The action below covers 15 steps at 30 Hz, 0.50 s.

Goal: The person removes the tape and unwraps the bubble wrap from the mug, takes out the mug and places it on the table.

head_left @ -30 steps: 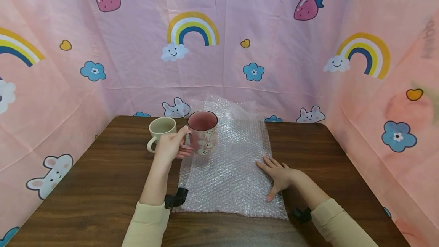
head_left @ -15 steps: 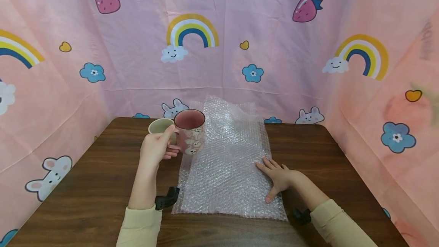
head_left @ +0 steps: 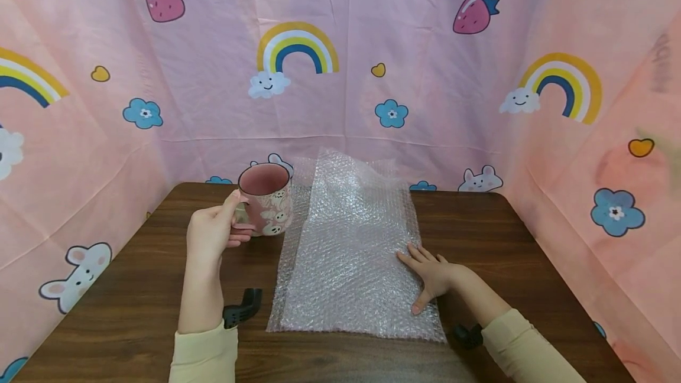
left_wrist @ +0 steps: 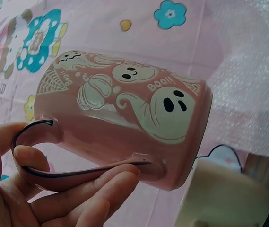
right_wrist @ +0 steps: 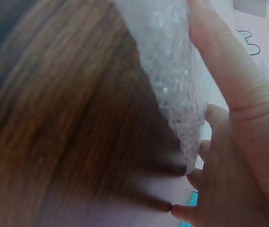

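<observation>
My left hand [head_left: 213,226] grips the handle of a pink mug [head_left: 273,208] with white ghost figures and a dark rim. In the left wrist view, fingers curl through and around that handle, and the mug's side [left_wrist: 120,104] shows a pumpkin and "BOO!!". Behind it stands a pale green mug [left_wrist: 226,196], almost wholly hidden by the pink one in the head view. My right hand [head_left: 433,276] lies with spread fingers on the right edge of a sheet of bubble wrap [head_left: 353,265]. In the right wrist view, the wrap's edge [right_wrist: 160,71] runs beneath the fingers.
A dark wooden table [head_left: 133,288] carries everything. The bubble wrap's far end rises against a pink cloth backdrop [head_left: 425,28] printed with rainbows and strawberries, which also walls in both sides. A black wrist camera [head_left: 242,309] is strapped to the left forearm.
My left hand has carried the pink mug leftward, off the bubble wrap's area and in front of the pale green mug, now mostly covered. The right hand has stayed in place.
</observation>
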### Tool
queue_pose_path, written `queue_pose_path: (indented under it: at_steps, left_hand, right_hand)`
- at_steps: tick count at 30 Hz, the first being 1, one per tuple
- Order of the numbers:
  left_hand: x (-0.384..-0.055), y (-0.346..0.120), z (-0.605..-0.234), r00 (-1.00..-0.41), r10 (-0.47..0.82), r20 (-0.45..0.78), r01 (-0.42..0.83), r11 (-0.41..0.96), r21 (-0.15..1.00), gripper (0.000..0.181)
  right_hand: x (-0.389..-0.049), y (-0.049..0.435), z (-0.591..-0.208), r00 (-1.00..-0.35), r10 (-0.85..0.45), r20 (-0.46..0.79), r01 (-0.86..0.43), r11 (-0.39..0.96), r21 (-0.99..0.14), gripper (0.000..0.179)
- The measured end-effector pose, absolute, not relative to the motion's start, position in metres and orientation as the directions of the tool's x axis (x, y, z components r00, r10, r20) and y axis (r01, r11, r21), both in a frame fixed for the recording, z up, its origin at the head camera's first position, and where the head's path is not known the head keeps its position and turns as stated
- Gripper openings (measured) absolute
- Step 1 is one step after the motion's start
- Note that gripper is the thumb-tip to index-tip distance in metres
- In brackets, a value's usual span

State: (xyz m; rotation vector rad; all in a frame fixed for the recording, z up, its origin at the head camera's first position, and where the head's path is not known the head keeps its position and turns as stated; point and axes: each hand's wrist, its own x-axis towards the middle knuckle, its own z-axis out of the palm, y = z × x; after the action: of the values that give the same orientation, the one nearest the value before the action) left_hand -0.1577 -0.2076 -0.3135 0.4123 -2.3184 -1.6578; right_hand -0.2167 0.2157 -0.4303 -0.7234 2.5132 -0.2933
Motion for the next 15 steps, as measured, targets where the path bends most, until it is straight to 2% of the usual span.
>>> queue_pose_path:
  at_steps: [15]
  left_hand:
    - [-0.145,-0.232,-0.308,-0.851,-0.518,0.086,-0.087,0.300,0.950,0.072]
  right_hand:
    - [-0.216,0.216,-0.429,-0.731,-0.548,-0.407,-0.431,0.833,-0.346,0.125]
